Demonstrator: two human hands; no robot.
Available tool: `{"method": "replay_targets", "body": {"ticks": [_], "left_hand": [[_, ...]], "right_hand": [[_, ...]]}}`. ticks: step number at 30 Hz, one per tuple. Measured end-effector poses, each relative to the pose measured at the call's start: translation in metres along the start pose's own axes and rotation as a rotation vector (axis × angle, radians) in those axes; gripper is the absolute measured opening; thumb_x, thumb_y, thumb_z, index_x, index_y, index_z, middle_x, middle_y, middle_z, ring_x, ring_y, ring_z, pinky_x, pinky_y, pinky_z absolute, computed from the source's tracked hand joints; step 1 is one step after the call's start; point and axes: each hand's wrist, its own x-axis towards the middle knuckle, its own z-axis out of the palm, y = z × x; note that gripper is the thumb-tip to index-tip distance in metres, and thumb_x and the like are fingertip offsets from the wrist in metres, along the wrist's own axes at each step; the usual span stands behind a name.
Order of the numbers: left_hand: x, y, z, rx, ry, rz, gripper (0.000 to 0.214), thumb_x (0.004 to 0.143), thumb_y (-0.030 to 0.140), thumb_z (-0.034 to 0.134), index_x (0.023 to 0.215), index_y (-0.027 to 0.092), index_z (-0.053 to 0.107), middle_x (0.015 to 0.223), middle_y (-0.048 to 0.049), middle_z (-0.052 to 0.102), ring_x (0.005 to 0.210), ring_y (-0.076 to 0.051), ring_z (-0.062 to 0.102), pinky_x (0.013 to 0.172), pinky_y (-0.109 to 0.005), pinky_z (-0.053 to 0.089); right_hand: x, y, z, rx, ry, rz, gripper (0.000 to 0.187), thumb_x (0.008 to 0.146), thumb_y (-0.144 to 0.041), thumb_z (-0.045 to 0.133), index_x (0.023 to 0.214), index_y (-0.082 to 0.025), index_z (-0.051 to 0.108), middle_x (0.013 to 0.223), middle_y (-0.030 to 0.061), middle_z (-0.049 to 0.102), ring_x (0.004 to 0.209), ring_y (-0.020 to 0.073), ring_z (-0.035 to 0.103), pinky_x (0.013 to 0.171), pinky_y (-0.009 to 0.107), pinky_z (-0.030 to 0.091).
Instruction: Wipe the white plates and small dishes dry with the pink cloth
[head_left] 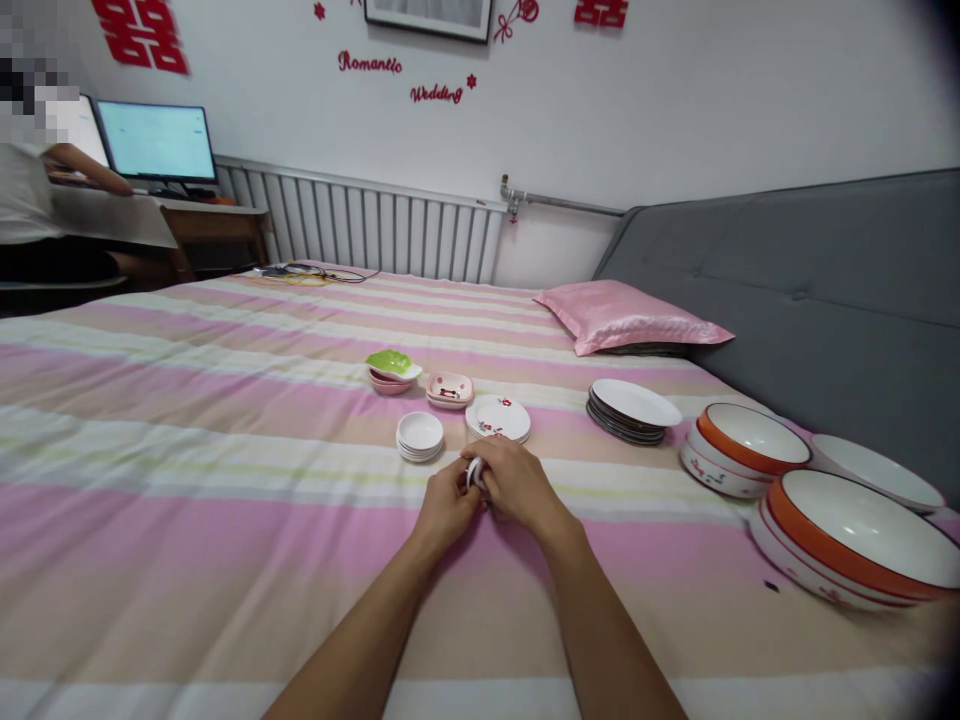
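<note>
My left hand (448, 505) and my right hand (514, 482) meet over the striped bedspread (187, 480), fingers curled around a small white dish (474, 472) held on edge between them. Only a sliver of the dish shows. Just beyond the hands sit a stack of small white saucers (419, 436) and a stack of white plates with red flower prints (498, 417). Farther back are a green leaf-shaped dish on pink bowls (393, 368) and a pink rectangular dish (450, 389).
To the right lie a stack of white and dark plates (632, 409), orange-rimmed bowls (746, 446), a large orange-rimmed bowl (862, 535) and a white bowl (877, 472). A pink pillow (630, 315) rests by the grey headboard (825, 270). A person (30, 190) sits at a desk with a monitor (156, 142), far left.
</note>
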Motion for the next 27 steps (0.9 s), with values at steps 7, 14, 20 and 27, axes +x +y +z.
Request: {"method": "replay_targets", "body": {"ticks": [7, 14, 20, 27], "left_hand": [[0.003, -0.008, -0.001, -0.051, -0.022, 0.010, 0.021, 0.055, 0.003, 0.049, 0.066, 0.017, 0.061, 0.060, 0.0014, 0.059, 0.057, -0.013, 0.051, 0.056, -0.023, 0.040], [0.000, 0.007, 0.004, -0.182, -0.023, 0.000, 0.014, 0.061, 0.008, 0.057, 0.072, 0.015, 0.064, 0.065, -0.0010, 0.061, 0.060, -0.013, 0.056, 0.059, -0.025, 0.045], [-0.004, 0.016, 0.004, -0.292, -0.026, -0.002, 0.015, 0.067, 0.023, 0.066, 0.080, 0.015, 0.065, 0.071, -0.0027, 0.062, 0.068, -0.015, 0.057, 0.066, -0.028, 0.048], [-0.004, 0.015, 0.005, -0.569, 0.004, -0.052, 0.021, 0.069, 0.018, 0.068, 0.089, 0.017, 0.063, 0.076, -0.0004, 0.064, 0.067, -0.010, 0.057, 0.066, -0.022, 0.046]], "right_hand": [[-0.002, 0.005, -0.003, 0.094, -0.003, 0.031, 0.043, 0.072, -0.002, 0.038, 0.102, -0.023, 0.061, 0.097, 0.0040, 0.065, 0.090, 0.0175, 0.056, 0.077, 0.025, 0.039], [-0.002, 0.011, -0.012, 0.344, 0.010, 0.044, 0.046, 0.075, -0.005, 0.035, 0.109, -0.022, 0.060, 0.093, 0.0027, 0.065, 0.085, 0.0151, 0.058, 0.078, 0.025, 0.040], [-0.001, 0.011, -0.010, 0.567, 0.114, 0.061, 0.040, 0.081, -0.011, 0.033, 0.112, -0.020, 0.057, 0.093, 0.0024, 0.063, 0.079, 0.0137, 0.058, 0.073, 0.025, 0.042], [0.008, 0.009, 0.006, 0.653, 0.239, 0.111, 0.027, 0.084, -0.019, 0.036, 0.100, -0.019, 0.057, 0.089, 0.0021, 0.062, 0.082, 0.0154, 0.056, 0.075, 0.027, 0.041]]}}
